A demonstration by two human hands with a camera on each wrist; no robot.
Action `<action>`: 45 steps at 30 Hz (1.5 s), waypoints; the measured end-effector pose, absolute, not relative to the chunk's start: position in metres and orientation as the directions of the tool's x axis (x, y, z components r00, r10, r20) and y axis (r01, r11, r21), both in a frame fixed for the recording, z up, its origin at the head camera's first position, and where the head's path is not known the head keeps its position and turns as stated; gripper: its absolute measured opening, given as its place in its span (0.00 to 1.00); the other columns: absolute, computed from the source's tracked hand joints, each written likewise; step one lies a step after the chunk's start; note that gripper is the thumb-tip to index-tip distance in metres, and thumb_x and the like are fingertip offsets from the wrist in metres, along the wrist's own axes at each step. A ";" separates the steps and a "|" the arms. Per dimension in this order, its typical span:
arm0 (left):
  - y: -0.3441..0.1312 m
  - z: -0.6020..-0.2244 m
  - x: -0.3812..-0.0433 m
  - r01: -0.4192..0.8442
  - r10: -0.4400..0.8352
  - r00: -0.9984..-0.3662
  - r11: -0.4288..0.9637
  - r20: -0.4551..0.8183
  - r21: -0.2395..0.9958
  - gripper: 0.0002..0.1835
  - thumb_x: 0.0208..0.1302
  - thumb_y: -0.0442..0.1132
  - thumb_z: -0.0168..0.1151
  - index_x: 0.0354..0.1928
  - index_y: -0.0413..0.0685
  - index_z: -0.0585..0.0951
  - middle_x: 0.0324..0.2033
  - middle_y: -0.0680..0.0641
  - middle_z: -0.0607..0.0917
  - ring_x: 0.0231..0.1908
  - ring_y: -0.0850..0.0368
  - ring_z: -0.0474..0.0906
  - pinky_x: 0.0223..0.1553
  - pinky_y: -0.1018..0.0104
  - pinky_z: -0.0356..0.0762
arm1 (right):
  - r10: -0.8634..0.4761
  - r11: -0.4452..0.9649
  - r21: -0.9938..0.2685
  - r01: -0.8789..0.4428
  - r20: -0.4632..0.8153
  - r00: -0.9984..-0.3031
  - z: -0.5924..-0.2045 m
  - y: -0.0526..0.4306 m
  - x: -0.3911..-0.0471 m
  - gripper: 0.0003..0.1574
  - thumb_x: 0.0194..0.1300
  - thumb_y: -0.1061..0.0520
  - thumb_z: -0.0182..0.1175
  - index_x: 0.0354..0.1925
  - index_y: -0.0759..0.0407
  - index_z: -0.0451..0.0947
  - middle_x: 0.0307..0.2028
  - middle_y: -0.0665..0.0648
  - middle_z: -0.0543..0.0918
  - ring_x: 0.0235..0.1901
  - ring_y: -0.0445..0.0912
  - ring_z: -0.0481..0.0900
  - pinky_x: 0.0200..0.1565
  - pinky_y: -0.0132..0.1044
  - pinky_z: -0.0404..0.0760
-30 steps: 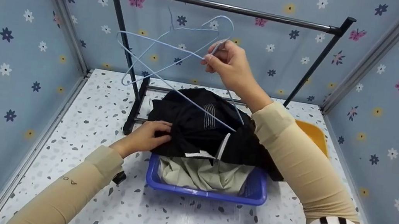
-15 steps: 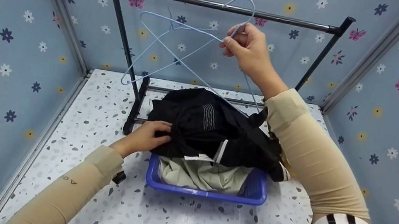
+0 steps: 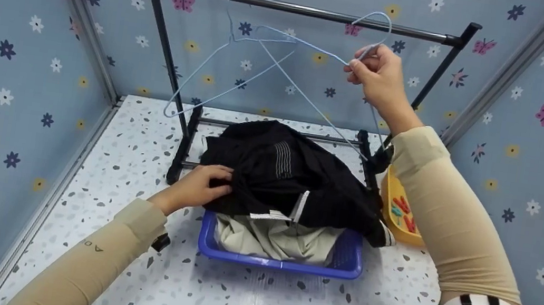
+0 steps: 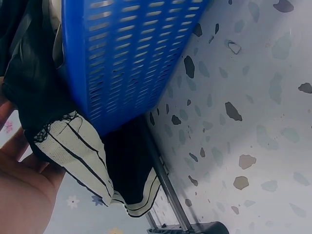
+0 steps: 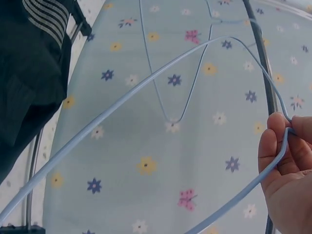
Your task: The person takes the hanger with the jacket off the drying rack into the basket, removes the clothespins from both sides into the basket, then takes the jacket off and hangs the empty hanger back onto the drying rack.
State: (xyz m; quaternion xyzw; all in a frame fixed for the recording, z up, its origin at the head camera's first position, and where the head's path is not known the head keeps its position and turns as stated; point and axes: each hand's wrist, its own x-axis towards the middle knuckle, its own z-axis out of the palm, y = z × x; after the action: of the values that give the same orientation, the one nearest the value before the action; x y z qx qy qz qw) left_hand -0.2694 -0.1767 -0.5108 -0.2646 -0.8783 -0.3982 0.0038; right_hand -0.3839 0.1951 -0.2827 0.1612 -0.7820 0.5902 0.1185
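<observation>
My right hand (image 3: 381, 77) pinches a light-blue wire hanger (image 3: 315, 47) at its neck; the right wrist view shows the thumb and fingers (image 5: 273, 141) around the wire. Its hook (image 3: 389, 28) overlaps the rack's rail (image 3: 302, 10) in the head view; whether it touches cannot be told. A black jacket (image 3: 269, 173) with white zipper edges lies heaped over a blue basket (image 3: 277, 264). At the heap's left edge, my left hand (image 3: 198, 184) grips its fabric. In the left wrist view that hand (image 4: 29, 180) is beside a white striped band (image 4: 78, 156) of the jacket, some fingertips hidden.
A second blue hanger (image 3: 198, 74) hangs on the rail's left part. Pale olive cloth (image 3: 270, 237) lies in the basket. Right of it stands a yellow tray (image 3: 409, 239) with red and green clips (image 3: 401, 204), partly behind my right arm. Patterned walls enclose the rack.
My right hand has moved right and up with the hanger, then slightly down. The hanger has left the jacket's heap, and the yellow tray shows more. My left hand stays put.
</observation>
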 end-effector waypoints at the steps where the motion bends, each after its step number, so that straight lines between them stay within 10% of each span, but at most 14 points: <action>1: -0.177 -0.511 -0.269 0.466 0.460 -0.861 0.544 0.217 0.698 0.15 0.76 0.34 0.70 0.57 0.31 0.90 0.67 0.29 0.88 0.70 0.29 0.84 0.78 0.33 0.76 | -0.100 0.261 -0.885 -0.385 0.372 -0.923 -0.283 0.199 -0.385 0.05 0.83 0.66 0.61 0.47 0.57 0.78 0.31 0.43 0.91 0.30 0.36 0.87 0.43 0.26 0.89; 15: -0.176 -0.509 -0.268 0.466 0.459 -0.862 0.546 0.216 0.696 0.14 0.75 0.34 0.70 0.56 0.30 0.90 0.66 0.28 0.88 0.70 0.28 0.84 0.78 0.33 0.76 | 0.095 0.377 -0.892 -0.248 0.304 -0.948 -0.279 0.254 -0.404 0.07 0.87 0.62 0.57 0.57 0.57 0.77 0.41 0.45 0.87 0.41 0.37 0.88 0.49 0.22 0.87; 38: -0.177 -0.508 -0.268 0.468 0.467 -0.858 0.543 0.212 0.697 0.14 0.76 0.34 0.70 0.56 0.30 0.90 0.67 0.28 0.87 0.70 0.28 0.83 0.78 0.32 0.76 | 0.275 0.212 -0.976 -0.045 0.103 -0.956 -0.286 0.291 -0.426 0.08 0.86 0.64 0.57 0.47 0.55 0.81 0.40 0.50 0.88 0.38 0.39 0.87 0.44 0.25 0.89; 45: -0.178 -0.509 -0.268 0.467 0.467 -0.859 0.543 0.212 0.698 0.14 0.76 0.34 0.70 0.55 0.30 0.90 0.67 0.28 0.88 0.70 0.28 0.83 0.78 0.32 0.76 | 0.241 0.334 -0.942 0.002 0.084 -0.967 -0.297 0.294 -0.425 0.13 0.86 0.63 0.57 0.62 0.61 0.81 0.42 0.47 0.88 0.43 0.38 0.88 0.47 0.22 0.88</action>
State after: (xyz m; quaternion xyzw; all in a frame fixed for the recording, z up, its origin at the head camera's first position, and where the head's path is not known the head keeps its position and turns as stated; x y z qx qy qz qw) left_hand -0.2681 -0.1780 -0.5088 -0.2658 -0.8784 -0.3973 0.0004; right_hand -0.4245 0.2943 -0.2971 -0.0749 -0.8101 0.5720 0.1047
